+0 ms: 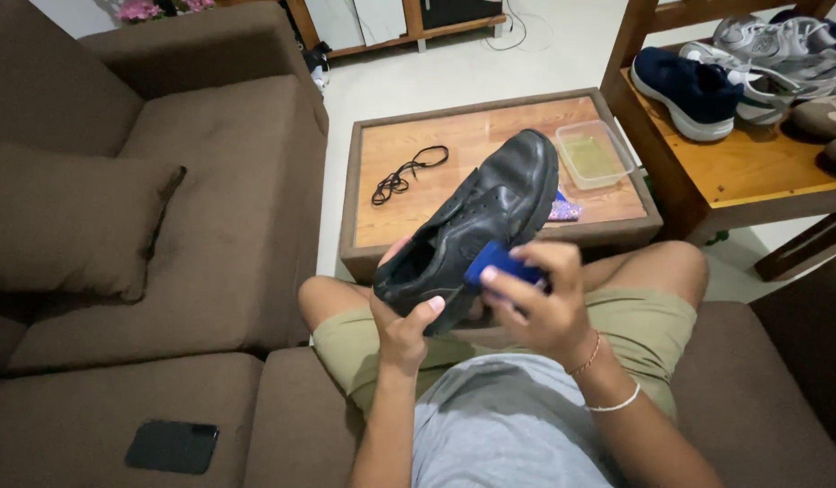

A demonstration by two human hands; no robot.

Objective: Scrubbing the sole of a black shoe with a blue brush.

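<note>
Black leather shoe [476,221] up in the air over the person's lap, toe pointing away toward the low wooden table [436,145], its opening turned toward the person. The left hand [401,327] is clamped around the heel end from below, thumb pressed on the side of the shoe. The right hand [537,298] is closed around a blue sponge [501,265], fingers curled over it, and the sponge sits right against the shoe's side near the opening. Two bracelets circle the right wrist.

On the table behind the shoe, a black shoelace [407,173] lies in a loose tangle, well apart from a clear plastic tub [595,154] at the far right corner. A small purple packet [563,209] peeks out beside the shoe's toe. To the right, a wooden rack [734,167] carries a navy sneaker [689,90] and grey trainers [779,50]. The brown sofa [210,217] runs along the left, with a dark phone [172,446] lying flat on its seat.
</note>
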